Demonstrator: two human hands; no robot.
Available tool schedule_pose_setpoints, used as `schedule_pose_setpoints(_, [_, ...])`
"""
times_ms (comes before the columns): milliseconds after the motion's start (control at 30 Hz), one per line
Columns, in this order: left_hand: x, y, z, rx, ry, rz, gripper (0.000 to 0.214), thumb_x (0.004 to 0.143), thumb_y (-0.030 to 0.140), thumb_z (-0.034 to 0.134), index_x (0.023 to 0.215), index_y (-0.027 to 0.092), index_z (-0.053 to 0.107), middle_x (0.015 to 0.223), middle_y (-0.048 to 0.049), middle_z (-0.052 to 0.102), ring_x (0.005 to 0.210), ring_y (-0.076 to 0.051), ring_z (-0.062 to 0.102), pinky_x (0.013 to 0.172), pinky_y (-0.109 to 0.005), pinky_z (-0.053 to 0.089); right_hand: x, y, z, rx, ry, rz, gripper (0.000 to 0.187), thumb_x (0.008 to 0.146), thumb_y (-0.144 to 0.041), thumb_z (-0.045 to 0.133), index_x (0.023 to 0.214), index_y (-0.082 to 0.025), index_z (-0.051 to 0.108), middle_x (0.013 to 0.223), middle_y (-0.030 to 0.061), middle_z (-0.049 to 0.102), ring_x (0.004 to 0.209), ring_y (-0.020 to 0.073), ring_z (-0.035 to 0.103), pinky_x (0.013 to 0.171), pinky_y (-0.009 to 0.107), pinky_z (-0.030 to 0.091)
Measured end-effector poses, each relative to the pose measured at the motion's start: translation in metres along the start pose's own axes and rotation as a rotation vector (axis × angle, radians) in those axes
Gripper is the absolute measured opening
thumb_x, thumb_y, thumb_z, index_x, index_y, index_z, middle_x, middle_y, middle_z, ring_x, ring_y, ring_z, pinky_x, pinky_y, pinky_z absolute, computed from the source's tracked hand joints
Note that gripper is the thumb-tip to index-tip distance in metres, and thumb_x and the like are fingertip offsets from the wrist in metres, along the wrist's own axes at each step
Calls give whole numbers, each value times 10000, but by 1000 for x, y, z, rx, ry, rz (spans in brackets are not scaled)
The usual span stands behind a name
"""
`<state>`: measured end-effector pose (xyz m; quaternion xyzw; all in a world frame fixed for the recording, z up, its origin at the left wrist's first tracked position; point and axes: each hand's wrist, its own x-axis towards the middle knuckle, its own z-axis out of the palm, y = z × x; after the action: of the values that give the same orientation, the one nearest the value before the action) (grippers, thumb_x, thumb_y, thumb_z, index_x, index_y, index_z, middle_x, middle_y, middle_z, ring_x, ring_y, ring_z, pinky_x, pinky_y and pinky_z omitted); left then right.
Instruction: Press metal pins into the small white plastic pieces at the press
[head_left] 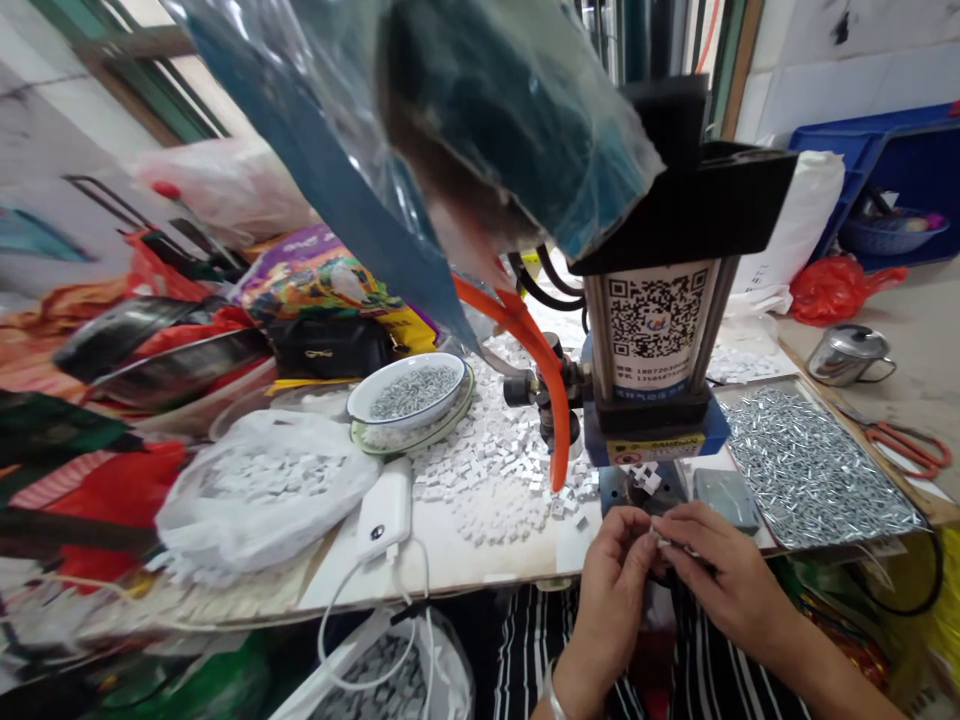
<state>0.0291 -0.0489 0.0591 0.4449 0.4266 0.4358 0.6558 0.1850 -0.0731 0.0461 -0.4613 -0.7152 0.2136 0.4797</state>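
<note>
My left hand (616, 590) and my right hand (724, 575) meet in front of the press (651, 330), at the table's front edge. The fingertips of both are pinched together around something small and pale, mostly covered by the fingers. Just beyond them is the press's dark metal base (615, 487), with a few small white plastic pieces (646, 478) on it. A grey block (726, 498) lies right of the base, close to my right hand. Many more white plastic pieces (499, 510) are spread on the table to the left.
A tray of metal pins (817, 465) lies at right, near orange-handled scissors (907, 445) and a metal mug (850, 355). Leftward are a bowl of pins (409, 392), a white power bank (385, 508) and a plastic bag (262, 490). An orange hose (551, 385) hangs beside the press.
</note>
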Motion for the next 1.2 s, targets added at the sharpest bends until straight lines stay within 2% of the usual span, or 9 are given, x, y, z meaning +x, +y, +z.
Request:
schedule_pose_setpoints(200, [17, 12, -2, 133, -32, 91, 172, 871, 351, 679, 920, 194, 628, 782, 10, 606, 668, -136, 538, 650, -260, 453, 15, 4, -8, 60, -6, 122, 219, 994, -274, 542, 1168, -236, 671, 1095, 74, 696, 1014, 187, 662, 877, 314, 555])
schedule_pose_setpoints(333, [39, 7, -10, 286, 206, 269, 158, 872, 357, 674, 907, 205, 649, 827, -8, 627, 796, -174, 570, 761, -290, 458, 34, 11, -11, 36, 61, 215, 203, 973, -352, 567, 1057, -210, 685, 949, 49, 719, 827, 170, 656, 745, 282, 547])
schedule_pose_setpoints(400, [52, 0, -13, 280, 267, 298, 177, 818, 343, 728, 907, 206, 659, 874, -18, 650, 846, -187, 586, 805, -304, 462, 42, 18, -10, 22, 85, 226, 210, 961, -362, 568, 993, -205, 703, 913, 47, 729, 790, 171, 654, 712, 280, 544])
schedule_pose_setpoints(567, [75, -19, -11, 81, 117, 179, 298, 739, 337, 789, 975, 194, 676, 894, -32, 709, 839, -197, 628, 815, -330, 482, 55, 39, 4, -79, 136, 165, 227, 943, -349, 574, 1025, -218, 739, 972, 76, 759, 898, 217, 695, 806, 352, 569])
schedule_pose_setpoints(667, [77, -21, -9, -9, 78, 169, 274, 728, 340, 805, 918, 189, 678, 869, -30, 705, 862, -199, 635, 840, -334, 484, 55, 50, 12, -180, 160, 77, 223, 947, -323, 564, 1031, -228, 748, 1001, 90, 767, 966, 246, 699, 852, 399, 570])
schedule_pose_setpoints(767, [75, -18, -7, -63, 48, 167, 240, 724, 325, 816, 879, 196, 685, 844, -27, 700, 906, -207, 647, 883, -344, 489, 53, 56, 15, -264, 155, -13, 219, 959, -293, 544, 995, -234, 752, 978, 89, 777, 941, 254, 708, 836, 409, 575])
schedule_pose_setpoints(900, [74, -14, -7, -95, 39, 162, 267, 718, 315, 830, 929, 203, 709, 799, -25, 704, 924, -228, 661, 895, -369, 507, 52, 54, 13, -319, 98, -41, 213, 970, -263, 536, 1003, -239, 745, 1000, 85, 780, 920, 250, 719, 817, 399, 577])
schedule_pose_setpoints(1067, [76, -19, -8, -111, 80, 185, 332, 692, 296, 848, 978, 203, 709, 914, -39, 739, 953, -222, 662, 916, -363, 505, 56, 47, 14, -310, 33, -106, 286, 965, -181, 483, 1078, -239, 739, 1058, 98, 775, 970, 246, 726, 815, 381, 587])
schedule_pose_setpoints(1200, [76, -18, -8, -113, 67, 155, 333, 696, 302, 850, 980, 202, 709, 919, -44, 745, 940, -217, 671, 895, -352, 509, 60, 48, 13, -297, 48, -15, 247, 960, -224, 511, 990, -233, 756, 972, 86, 791, 903, 242, 742, 799, 373, 594])
